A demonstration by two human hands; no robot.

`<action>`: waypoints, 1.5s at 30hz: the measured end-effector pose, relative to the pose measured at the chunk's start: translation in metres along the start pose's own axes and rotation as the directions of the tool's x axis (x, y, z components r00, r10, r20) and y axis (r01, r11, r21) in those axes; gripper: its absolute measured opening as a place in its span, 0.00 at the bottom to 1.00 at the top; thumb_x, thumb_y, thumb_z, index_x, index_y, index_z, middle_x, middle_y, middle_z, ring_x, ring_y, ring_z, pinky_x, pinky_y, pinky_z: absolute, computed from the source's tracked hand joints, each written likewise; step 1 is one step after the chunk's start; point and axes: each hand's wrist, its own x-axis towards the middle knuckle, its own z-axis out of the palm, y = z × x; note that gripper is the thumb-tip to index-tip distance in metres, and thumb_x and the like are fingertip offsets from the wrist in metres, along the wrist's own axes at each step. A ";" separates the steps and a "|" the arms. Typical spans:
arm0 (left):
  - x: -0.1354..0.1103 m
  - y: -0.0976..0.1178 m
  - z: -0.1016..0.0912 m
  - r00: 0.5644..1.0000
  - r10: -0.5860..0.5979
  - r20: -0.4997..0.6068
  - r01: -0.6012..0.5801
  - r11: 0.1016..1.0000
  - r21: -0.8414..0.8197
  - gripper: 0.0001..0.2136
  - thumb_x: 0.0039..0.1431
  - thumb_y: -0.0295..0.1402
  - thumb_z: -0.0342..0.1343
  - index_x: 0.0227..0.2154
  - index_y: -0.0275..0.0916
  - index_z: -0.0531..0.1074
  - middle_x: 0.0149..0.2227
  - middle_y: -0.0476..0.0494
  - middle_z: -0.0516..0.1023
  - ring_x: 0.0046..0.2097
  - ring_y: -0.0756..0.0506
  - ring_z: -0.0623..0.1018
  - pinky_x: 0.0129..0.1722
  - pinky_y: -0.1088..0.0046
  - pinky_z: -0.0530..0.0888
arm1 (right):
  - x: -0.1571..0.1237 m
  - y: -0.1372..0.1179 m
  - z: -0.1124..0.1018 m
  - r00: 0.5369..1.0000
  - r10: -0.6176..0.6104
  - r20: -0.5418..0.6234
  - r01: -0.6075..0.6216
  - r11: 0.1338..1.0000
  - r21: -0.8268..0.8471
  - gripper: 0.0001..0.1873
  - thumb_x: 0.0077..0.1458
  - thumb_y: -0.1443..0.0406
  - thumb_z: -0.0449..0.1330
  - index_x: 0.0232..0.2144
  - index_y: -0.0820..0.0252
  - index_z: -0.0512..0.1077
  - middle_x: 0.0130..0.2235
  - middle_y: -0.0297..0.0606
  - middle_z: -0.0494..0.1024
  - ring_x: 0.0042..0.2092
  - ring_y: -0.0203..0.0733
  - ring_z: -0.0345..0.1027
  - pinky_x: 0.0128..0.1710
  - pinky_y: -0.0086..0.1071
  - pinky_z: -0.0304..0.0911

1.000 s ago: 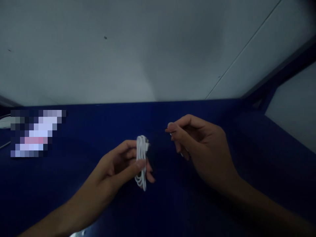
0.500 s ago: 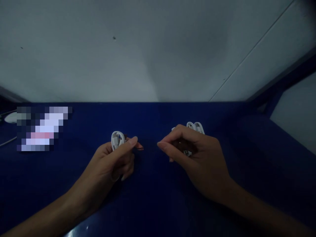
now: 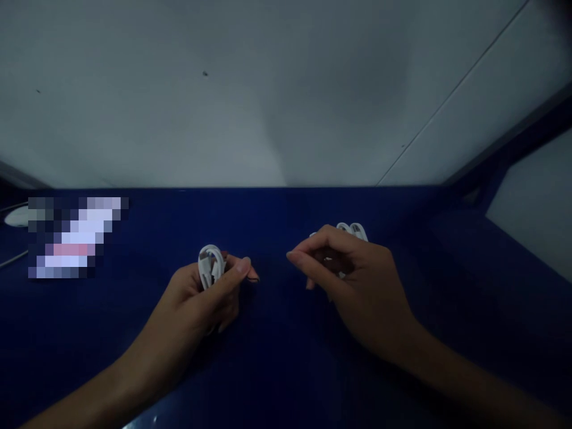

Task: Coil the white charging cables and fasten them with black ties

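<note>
Blue table (image 3: 277, 357), L hand (image 3: 192, 304) gripping white cable coil (image 3: 204, 267), prob. vs. unwinding, R hand (image 3: 369, 292) pressed thumb-to-index near other coils (image 3: 358, 231).

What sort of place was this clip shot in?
Probably a workbench or desk indoors, though the dim view can't settle which: a glossy blue tabletop meets a pale upright panel at its back edge, and the left hand holds a coiled white cable.
</note>
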 end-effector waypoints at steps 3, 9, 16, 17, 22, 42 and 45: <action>-0.003 0.000 0.001 0.998 0.059 -0.008 -0.058 0.993 0.098 0.17 0.68 0.52 0.65 0.38 0.42 0.81 0.22 0.56 0.59 0.23 0.52 0.56 0.21 0.77 0.56 | 0.001 0.002 0.000 0.999 0.003 -0.032 -0.004 1.000 -0.020 0.09 0.68 0.62 0.69 0.33 0.55 0.81 0.27 0.28 0.79 0.26 0.32 0.72 0.24 0.26 0.66; -0.008 0.008 0.006 0.934 0.283 -0.217 -0.188 0.908 0.375 0.15 0.61 0.50 0.71 0.34 0.44 0.86 0.22 0.53 0.68 0.24 0.51 0.64 0.21 0.76 0.58 | -0.003 0.001 0.006 0.974 -0.160 -0.164 0.124 0.970 -0.208 0.03 0.68 0.65 0.67 0.44 0.56 0.80 0.40 0.35 0.83 0.36 0.38 0.77 0.29 0.30 0.70; -0.014 0.008 0.010 0.920 0.345 -0.189 -0.238 0.871 0.430 0.13 0.64 0.48 0.70 0.31 0.45 0.86 0.24 0.53 0.75 0.27 0.50 0.69 0.24 0.77 0.65 | -0.014 -0.002 0.017 0.809 -0.587 0.028 0.549 0.738 -0.393 0.05 0.67 0.71 0.68 0.36 0.63 0.79 0.33 0.38 0.81 0.34 0.39 0.73 0.35 0.35 0.71; -0.014 0.007 0.011 0.921 0.343 -0.185 -0.238 0.870 0.431 0.13 0.64 0.48 0.70 0.31 0.45 0.86 0.25 0.53 0.76 0.27 0.50 0.70 0.25 0.77 0.66 | -0.015 0.000 0.019 0.802 -0.593 0.071 0.564 0.713 -0.416 0.05 0.67 0.70 0.68 0.36 0.64 0.79 0.33 0.39 0.82 0.34 0.39 0.74 0.33 0.34 0.70; -0.015 0.004 0.009 0.927 0.351 -0.134 -0.253 0.847 0.467 0.13 0.67 0.47 0.68 0.32 0.45 0.85 0.26 0.54 0.78 0.27 0.50 0.70 0.25 0.77 0.65 | -0.023 0.009 0.026 0.855 -0.505 0.121 0.498 0.731 -0.466 0.05 0.70 0.69 0.66 0.39 0.64 0.80 0.36 0.37 0.83 0.33 0.37 0.75 0.28 0.32 0.66; -0.012 0.007 0.005 0.928 0.366 -0.073 -0.272 0.797 0.539 0.19 0.71 0.49 0.62 0.28 0.42 0.75 0.24 0.55 0.66 0.26 0.50 0.63 0.23 0.76 0.62 | -0.013 0.014 0.014 0.848 -0.437 0.301 0.518 0.806 -0.288 0.09 0.75 0.68 0.61 0.42 0.61 0.82 0.35 0.34 0.80 0.33 0.34 0.72 0.32 0.29 0.68; -0.010 0.008 0.005 0.922 0.375 -0.096 -0.269 0.799 0.538 0.18 0.70 0.50 0.63 0.29 0.43 0.76 0.24 0.54 0.66 0.26 0.49 0.63 0.24 0.75 0.62 | -0.013 0.013 0.014 0.852 -0.433 0.295 0.512 0.808 -0.292 0.09 0.75 0.69 0.60 0.44 0.61 0.82 0.37 0.35 0.82 0.34 0.34 0.73 0.32 0.29 0.68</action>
